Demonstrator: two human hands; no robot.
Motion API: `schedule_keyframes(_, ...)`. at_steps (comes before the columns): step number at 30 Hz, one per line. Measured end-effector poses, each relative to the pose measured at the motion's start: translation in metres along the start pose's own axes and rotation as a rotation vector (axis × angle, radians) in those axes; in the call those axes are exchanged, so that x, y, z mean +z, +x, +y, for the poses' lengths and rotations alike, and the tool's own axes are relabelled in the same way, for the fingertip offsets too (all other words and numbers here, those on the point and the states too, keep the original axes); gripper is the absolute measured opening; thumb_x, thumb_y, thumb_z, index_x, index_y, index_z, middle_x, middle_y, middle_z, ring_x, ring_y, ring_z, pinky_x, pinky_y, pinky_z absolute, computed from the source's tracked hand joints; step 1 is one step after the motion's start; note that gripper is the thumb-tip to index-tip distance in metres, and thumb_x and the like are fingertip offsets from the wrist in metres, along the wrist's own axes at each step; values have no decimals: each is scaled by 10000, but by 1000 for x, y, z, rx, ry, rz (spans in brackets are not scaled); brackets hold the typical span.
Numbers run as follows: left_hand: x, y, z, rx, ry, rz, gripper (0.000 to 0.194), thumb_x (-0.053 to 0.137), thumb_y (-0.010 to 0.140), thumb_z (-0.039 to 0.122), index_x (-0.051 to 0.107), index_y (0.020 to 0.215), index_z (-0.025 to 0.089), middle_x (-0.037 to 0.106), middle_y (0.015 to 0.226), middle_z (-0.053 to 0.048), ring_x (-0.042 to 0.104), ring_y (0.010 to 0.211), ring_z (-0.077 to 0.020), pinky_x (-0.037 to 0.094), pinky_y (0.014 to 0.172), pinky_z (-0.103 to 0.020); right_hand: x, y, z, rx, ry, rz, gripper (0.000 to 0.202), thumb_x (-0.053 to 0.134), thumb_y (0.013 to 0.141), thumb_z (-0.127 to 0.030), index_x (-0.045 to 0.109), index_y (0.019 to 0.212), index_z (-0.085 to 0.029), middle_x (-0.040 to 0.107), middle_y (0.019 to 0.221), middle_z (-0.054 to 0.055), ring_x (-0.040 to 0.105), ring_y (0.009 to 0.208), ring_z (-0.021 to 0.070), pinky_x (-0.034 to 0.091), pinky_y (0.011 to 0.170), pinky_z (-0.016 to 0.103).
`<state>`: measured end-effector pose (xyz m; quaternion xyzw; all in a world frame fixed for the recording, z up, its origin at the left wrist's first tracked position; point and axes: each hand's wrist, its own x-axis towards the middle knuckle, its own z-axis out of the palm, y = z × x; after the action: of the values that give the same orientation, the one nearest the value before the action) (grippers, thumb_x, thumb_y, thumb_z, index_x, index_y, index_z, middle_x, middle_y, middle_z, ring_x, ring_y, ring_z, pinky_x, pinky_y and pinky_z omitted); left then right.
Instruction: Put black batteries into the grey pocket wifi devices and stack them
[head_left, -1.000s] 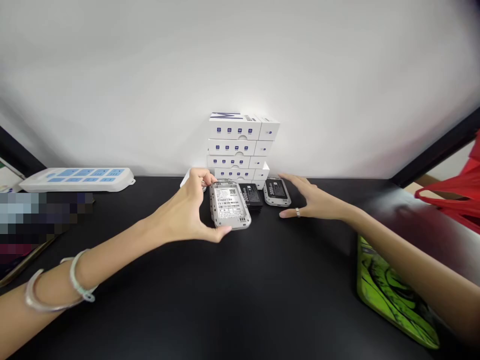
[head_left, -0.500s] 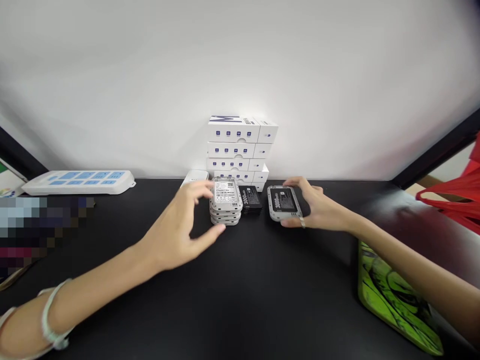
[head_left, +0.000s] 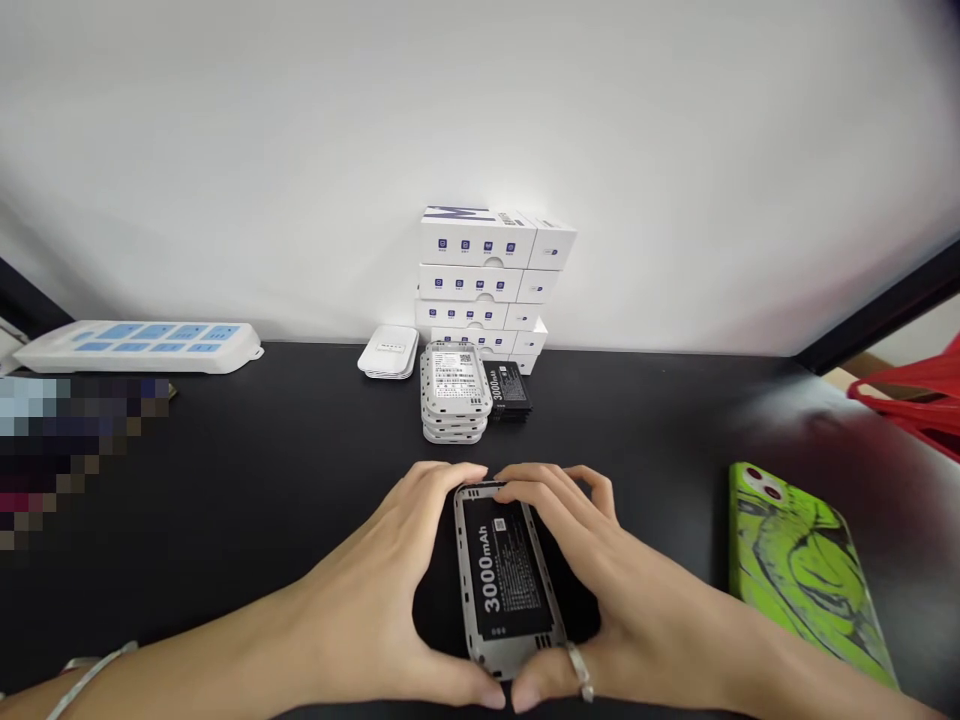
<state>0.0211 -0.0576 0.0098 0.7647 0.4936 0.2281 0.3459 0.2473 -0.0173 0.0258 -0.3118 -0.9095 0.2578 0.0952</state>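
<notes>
A light grey open-backed device (head_left: 463,570), which looks like a portable Wi-Fi router, is low in the middle of the view. Inside it lies a black 3000mAh battery (head_left: 504,570). My left hand (head_left: 375,585) grips its left side, fingertips at the far end and thumb at the near end. On the other side my right hand (head_left: 600,570), with a ring on the thumb, holds the far and near ends too. Beyond my hands stands a stack of similar devices (head_left: 455,385) without batteries visible on top. Touching or just beside it is a pile of black batteries (head_left: 512,390).
White boxes (head_left: 480,245) are stacked against the wall. Left of them sit thin white covers (head_left: 388,352). A white-and-blue power strip (head_left: 142,345) lies far left. A phone in a green case (head_left: 810,570) lies right, and a red bag (head_left: 915,395) hangs at the edge.
My right hand has brought the device with its battery from beside the battery pile toward me. My left hand has left the stack's side and now holds the same device.
</notes>
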Motion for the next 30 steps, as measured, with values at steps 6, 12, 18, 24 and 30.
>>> schedule_keyframes(6, 0, 2, -2, 110, 69, 26, 1047, 867, 551, 333, 214, 1369, 334, 404, 1363, -105, 492, 1222, -369, 508, 951, -535, -6, 13, -10, 113, 2, 24, 563, 792, 674, -473, 484, 1066, -212, 488, 1182, 92, 440, 1098, 292, 352, 958, 490)
schedule_keyframes(12, 1, 7, -3, 300, 127, 77, 996, 831, 512, 318, 223, 1299, 270, 454, 1299, -119, 530, 1164, -360, 502, 954, -496, 4, 33, -17, 210, -59, 65, 493, 761, 685, -537, 472, 904, -204, 480, 992, 48, 446, 883, 236, 427, 827, 477)
schedule_keyframes(18, 3, 8, -1, 255, 114, 50, 991, 845, 491, 315, 208, 1249, 276, 438, 1279, -121, 553, 1118, -350, 528, 891, -488, -2, 30, -18, 243, 35, 44, 504, 789, 638, -491, 403, 832, -231, 486, 985, 33, 481, 874, 226, 469, 745, 403)
schedule_keyframes(24, 2, 6, -4, 221, 66, 25, 983, 812, 531, 280, 194, 1295, 285, 424, 1307, -108, 534, 1171, -346, 515, 932, -490, -27, 12, -17, 286, 264, -122, 434, 670, 703, -120, 453, 1031, -304, 603, 838, -44, 608, 741, 166, 473, 635, 273)
schedule_keyframes(30, 2, 3, -9, 194, 48, 59, 991, 815, 567, 339, 177, 1322, 278, 390, 1358, -140, 511, 1207, -375, 483, 982, -540, -60, 28, 20, 223, 724, -166, 379, 620, 824, -208, 404, 1122, -300, 584, 749, -63, 587, 644, 129, 479, 601, 261)
